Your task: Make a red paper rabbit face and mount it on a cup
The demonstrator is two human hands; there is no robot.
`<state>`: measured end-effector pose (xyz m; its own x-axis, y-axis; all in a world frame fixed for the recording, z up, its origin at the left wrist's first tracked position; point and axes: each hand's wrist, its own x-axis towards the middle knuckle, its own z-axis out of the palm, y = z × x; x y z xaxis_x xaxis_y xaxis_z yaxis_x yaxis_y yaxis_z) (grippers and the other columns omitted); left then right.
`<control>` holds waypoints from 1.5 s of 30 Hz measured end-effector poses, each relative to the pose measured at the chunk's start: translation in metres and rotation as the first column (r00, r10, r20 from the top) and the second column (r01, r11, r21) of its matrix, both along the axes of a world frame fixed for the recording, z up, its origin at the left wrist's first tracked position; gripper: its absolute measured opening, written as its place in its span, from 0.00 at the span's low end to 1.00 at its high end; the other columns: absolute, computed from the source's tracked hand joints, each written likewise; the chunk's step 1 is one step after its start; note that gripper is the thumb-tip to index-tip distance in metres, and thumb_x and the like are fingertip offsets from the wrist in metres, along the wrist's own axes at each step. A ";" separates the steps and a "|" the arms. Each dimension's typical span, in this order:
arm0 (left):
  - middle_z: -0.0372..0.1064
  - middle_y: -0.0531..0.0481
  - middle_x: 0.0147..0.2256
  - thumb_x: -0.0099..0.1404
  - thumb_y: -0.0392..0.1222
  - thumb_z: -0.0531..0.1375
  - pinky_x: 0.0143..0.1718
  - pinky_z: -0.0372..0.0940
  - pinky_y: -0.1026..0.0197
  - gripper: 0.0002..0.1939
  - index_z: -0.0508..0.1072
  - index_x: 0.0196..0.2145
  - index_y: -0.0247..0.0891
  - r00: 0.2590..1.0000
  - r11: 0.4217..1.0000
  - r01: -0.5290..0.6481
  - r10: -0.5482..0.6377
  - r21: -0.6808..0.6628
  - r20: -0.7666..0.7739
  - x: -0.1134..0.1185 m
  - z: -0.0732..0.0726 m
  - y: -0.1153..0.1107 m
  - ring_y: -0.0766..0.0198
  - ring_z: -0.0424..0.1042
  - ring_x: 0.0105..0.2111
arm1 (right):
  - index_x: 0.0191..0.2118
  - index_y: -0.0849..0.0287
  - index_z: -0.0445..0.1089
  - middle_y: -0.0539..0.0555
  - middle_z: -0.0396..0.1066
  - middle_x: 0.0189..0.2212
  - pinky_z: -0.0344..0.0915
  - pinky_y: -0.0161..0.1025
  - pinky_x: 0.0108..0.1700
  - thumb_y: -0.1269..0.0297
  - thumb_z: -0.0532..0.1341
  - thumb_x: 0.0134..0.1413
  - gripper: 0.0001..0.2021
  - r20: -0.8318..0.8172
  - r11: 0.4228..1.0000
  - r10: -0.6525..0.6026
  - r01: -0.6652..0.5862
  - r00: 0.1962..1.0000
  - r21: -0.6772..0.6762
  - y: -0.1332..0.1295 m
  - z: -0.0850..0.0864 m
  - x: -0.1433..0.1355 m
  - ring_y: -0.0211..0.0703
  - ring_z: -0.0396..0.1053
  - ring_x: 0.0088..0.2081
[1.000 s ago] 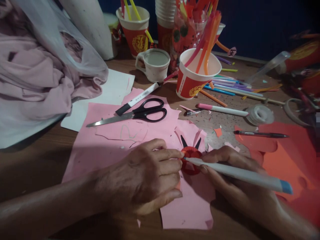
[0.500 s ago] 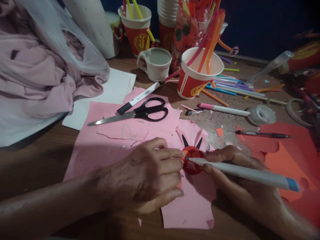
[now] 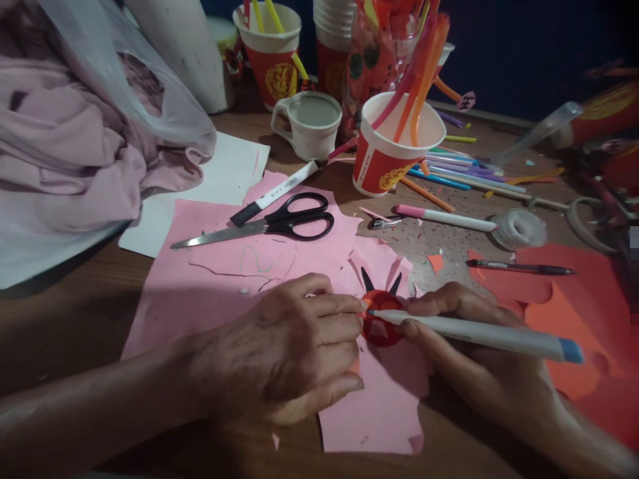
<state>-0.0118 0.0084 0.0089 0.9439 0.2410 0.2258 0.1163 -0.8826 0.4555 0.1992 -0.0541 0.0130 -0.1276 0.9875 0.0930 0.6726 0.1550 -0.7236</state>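
Note:
A red paper disc [image 3: 384, 332] lies on pink paper [image 3: 369, 419], with two black pointed strips rising from its top and a pale shape on its lower part. My left hand [image 3: 299, 339] lies palm down, fingers together, holding the disc's left edge. A bit of orange shows by the fingertips and by the thumb; its kind is hidden beneath the hand. Between the fingertips of my right hand [image 3: 474, 352] is a white felt-tip marker [image 3: 479, 330] with a blue end. Its tip points at the left part of the disc, beside my left fingertips.
Black-handled scissors [image 3: 294, 216] and a whiteboard marker [image 3: 274, 193] lie on the pink paper. Beyond stand a paper cup [image 3: 372, 156] with straws and a white mug [image 3: 314, 126]. To the right are a pink-capped marker [image 3: 449, 217], a tape roll [image 3: 522, 229], a black pen [image 3: 524, 268] and red paper [image 3: 594, 279].
The marker tip has shifted slightly up and left on the disc, and its shaft has tilted a little. The whole view has drifted slightly. Both grips stay the same.

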 end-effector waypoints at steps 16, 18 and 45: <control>0.74 0.46 0.35 0.67 0.37 0.51 0.43 0.59 0.56 0.13 0.71 0.26 0.34 1.000 1.000 -0.009 0.009 0.006 0.006 0.000 -0.001 0.000 0.60 0.69 0.39 | 0.28 0.55 0.68 0.48 0.72 0.22 0.64 0.29 0.20 0.68 0.61 0.53 0.04 -0.015 1.000 0.004 -0.004 1.000 0.008 0.002 -0.001 -0.002 0.35 0.68 0.21; 0.74 0.45 0.35 0.67 0.37 0.51 0.43 0.59 0.55 0.13 0.71 0.27 0.34 1.000 1.000 -0.013 0.013 0.009 0.006 0.000 0.000 -0.001 0.60 0.70 0.38 | 0.27 0.55 0.68 0.48 0.71 0.21 0.64 0.29 0.19 0.68 0.60 0.53 0.05 -0.014 1.000 0.007 -0.007 1.000 -0.013 0.001 0.000 -0.002 0.35 0.68 0.20; 0.73 0.46 0.34 0.66 0.38 0.52 0.41 0.59 0.55 0.13 0.71 0.27 0.34 1.000 1.000 -0.004 0.004 0.018 0.002 0.000 0.000 0.000 0.60 0.69 0.38 | 0.28 0.56 0.67 0.47 0.70 0.20 0.62 0.29 0.20 0.67 0.60 0.54 0.05 0.007 0.999 0.025 -0.025 1.000 0.035 0.000 -0.002 0.000 0.34 0.67 0.20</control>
